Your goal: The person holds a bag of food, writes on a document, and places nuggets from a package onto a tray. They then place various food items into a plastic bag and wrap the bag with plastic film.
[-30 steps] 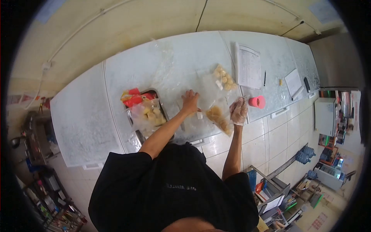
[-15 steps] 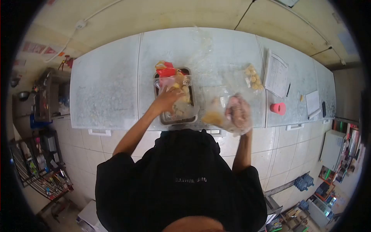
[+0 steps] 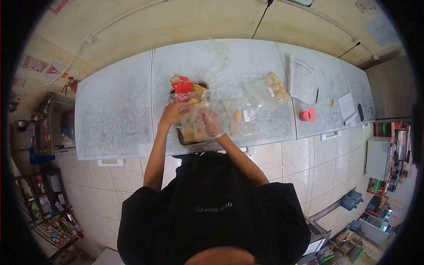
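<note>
A metal tray (image 3: 177, 134) near the counter's front edge holds clear plastic bags with yellowish pieces and a red-and-yellow packet (image 3: 182, 86). My left hand (image 3: 175, 113) is at the tray's left side, its fingers curled in on the edge of a clear plastic bag (image 3: 189, 118). Over the tray's right half is my right hand (image 3: 211, 123), covered by a clear plastic glove. It reaches in beside the left hand, its fingers blurred and partly hidden by plastic. To its right lies a flat clear bag (image 3: 254, 128) with a tan piece (image 3: 237, 116) on it.
Farther right are a bag of round pale pieces (image 3: 277, 85), a pink cup (image 3: 308, 115), an open notebook (image 3: 302, 84) and a pen (image 3: 316, 95). A smaller notepad (image 3: 347, 108) and a black phone-like object (image 3: 361, 112) lie at the far right.
My right hand has moved left, from the flat bag to over the tray. My left hand has drawn its spread fingers in at the tray's left side. The view has shifted slightly.
</note>
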